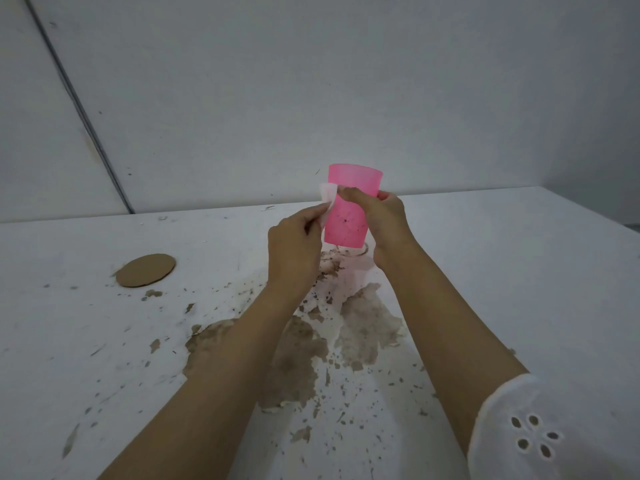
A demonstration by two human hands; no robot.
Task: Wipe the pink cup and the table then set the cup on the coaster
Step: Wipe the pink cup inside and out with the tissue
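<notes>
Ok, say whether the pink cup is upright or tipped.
Upright: pink cup has its wider end up, gripped by the right hand above the table.

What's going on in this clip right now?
A person grips the pink cup in the right hand and presses a white wipe, pinched in the left hand, against its side. Dark specks show on the cup. The table is smeared with brown stains, and the round coaster lies bare off to the left.

White bench, surface chipped and flaking. Large brown spill mid-bench, splatter specks spread around it. Round brown coaster flat on bench, left of spill, apart from it.
</notes>
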